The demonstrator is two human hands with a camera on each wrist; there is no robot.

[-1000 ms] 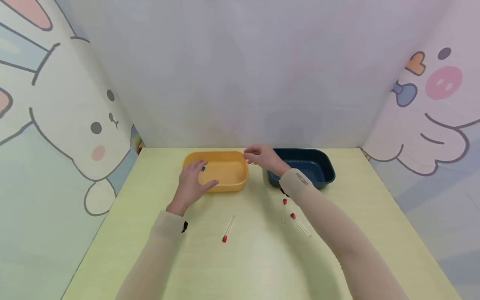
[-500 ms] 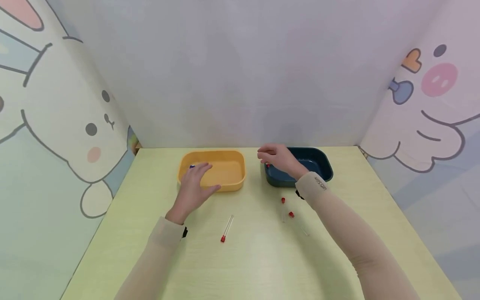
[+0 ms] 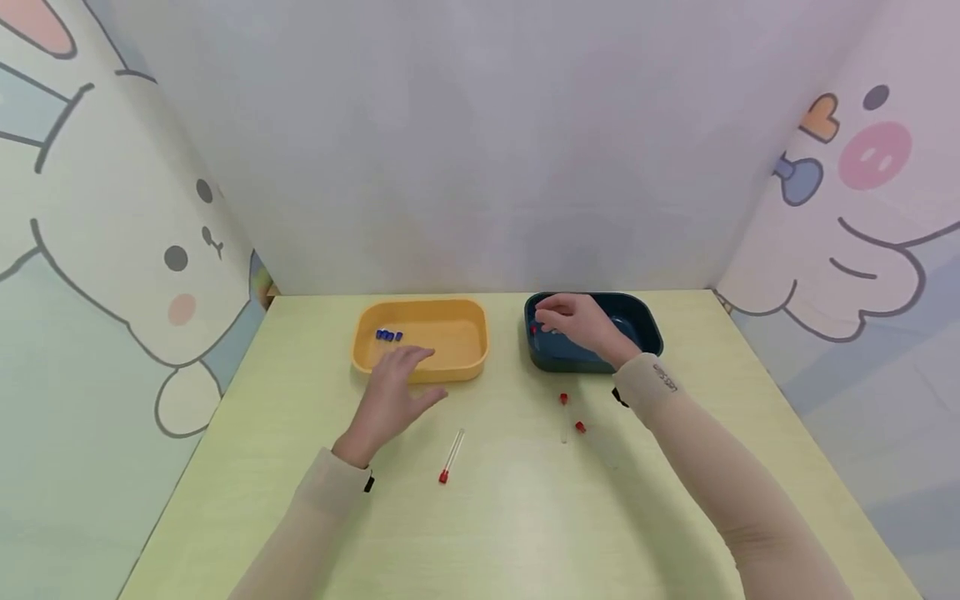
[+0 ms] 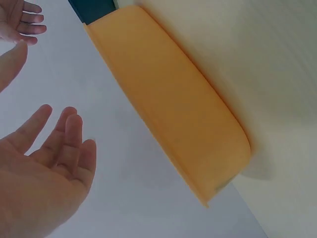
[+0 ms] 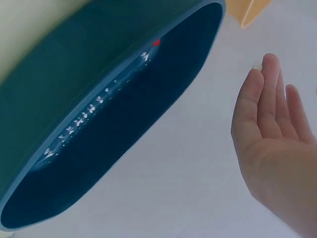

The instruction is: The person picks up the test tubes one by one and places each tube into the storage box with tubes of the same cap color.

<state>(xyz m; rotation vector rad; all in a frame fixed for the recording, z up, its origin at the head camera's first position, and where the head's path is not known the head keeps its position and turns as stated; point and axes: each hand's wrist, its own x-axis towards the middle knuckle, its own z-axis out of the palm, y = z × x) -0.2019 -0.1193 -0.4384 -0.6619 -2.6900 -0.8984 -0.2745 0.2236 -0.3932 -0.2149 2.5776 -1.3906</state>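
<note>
My left hand hovers at the near rim of the yellow bin, fingers spread and holding nothing. Several small tubes with blue caps lie inside that bin; their clear bodies hardly show. Over the dark blue bin is my right hand, its fingers loosely bent with nothing between them. In the right wrist view a red cap shows inside the dark blue bin, at the end of a clear tube.
On the pale table, a clear tube with a red cap lies in front of the yellow bin. Two more red-capped tubes, one upright in view and one slanting, lie before the dark blue bin. A white curtain hangs behind.
My right hand has moved right, from between the bins to over the dark blue one, and a red-capped tube now lies inside. My left hand drew back slightly, uncovering the blue caps.
</note>
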